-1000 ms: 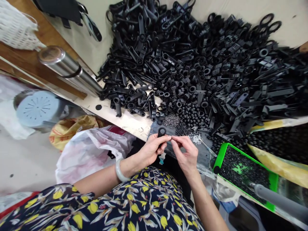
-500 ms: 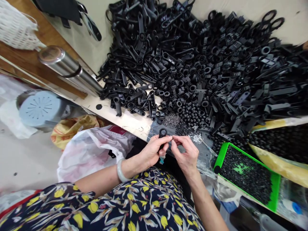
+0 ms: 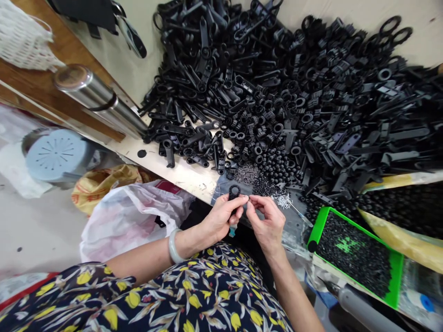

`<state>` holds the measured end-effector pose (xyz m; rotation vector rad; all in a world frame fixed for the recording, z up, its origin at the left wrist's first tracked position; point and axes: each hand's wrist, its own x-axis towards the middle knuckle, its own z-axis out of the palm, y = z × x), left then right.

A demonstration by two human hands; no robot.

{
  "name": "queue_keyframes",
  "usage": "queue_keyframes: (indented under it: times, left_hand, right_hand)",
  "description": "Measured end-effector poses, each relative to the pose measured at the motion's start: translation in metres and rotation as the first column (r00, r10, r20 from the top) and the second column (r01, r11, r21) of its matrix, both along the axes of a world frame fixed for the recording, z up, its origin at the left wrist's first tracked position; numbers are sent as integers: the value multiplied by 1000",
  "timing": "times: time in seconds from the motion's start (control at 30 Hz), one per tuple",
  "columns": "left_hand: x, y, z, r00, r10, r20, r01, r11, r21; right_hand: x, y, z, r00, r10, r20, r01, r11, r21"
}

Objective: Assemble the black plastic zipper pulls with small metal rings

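Black ring-ended part (image 3: 234, 192) is sitting upright in the left hand (image 3: 221, 217), just off the near edge of the desk (image 3: 180, 174) and above the lap. Its ring end is poking up clear of the fingers, and its lower body is hiding behind thumb and forefinger. The long axis is running roughly vertical in the head view, leaning slightly away from the person. The left hand is pinching it by the shank, with the other fingers curling loosely underneath and a pale bangle (image 3: 173, 246) showing on that wrist. The right hand (image 3: 267, 223) is hovering just beside it on the right, its thumb and forefinger tips pressing together and pointing leftward at the part's side, below the ring. Whatever is between those tips is too small to make out, and I cannot tell whether the tips are touching the part. So the part is lying to the left of the right hand, almost in contact, with its side facing those fingertips. Small silvery pins (image 3: 282, 199) are lying on the desk just beyond the right hand's knuckles, and a second greyish pile (image 3: 246, 173) is sitting a little farther back. A big heap of black parts (image 3: 294, 92) is filling the desk behind. A green-rimmed tray (image 3: 315, 222) of tiny black pieces is sitting to the right, near the right hand.
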<state>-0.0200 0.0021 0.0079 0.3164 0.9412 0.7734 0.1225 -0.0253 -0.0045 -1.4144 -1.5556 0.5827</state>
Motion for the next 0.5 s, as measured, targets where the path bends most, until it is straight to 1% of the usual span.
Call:
queue_keyframes:
  times: [0.13, 0.23, 0.43, 0.5]
  left_hand:
    - [0, -1, 1, 1000, -7, -4, 7, 1000, 4]
    - [0, -1, 1, 1000, -30, 4, 29, 1000, 5]
    - [-8, 5, 6, 986, -164, 13, 164, 986, 2]
    - [-15, 7, 8, 979, -196, 57, 198, 980, -24]
  right_hand:
    - [1, 1, -1, 998, 23, 56, -25, 999, 37]
    - [4, 3, -2, 997, 28, 78, -31, 999, 41]
    - [15, 8, -2, 993, 45, 110, -48, 999, 22]
    - [19, 8, -1, 993, 52, 103, -53, 998, 14]
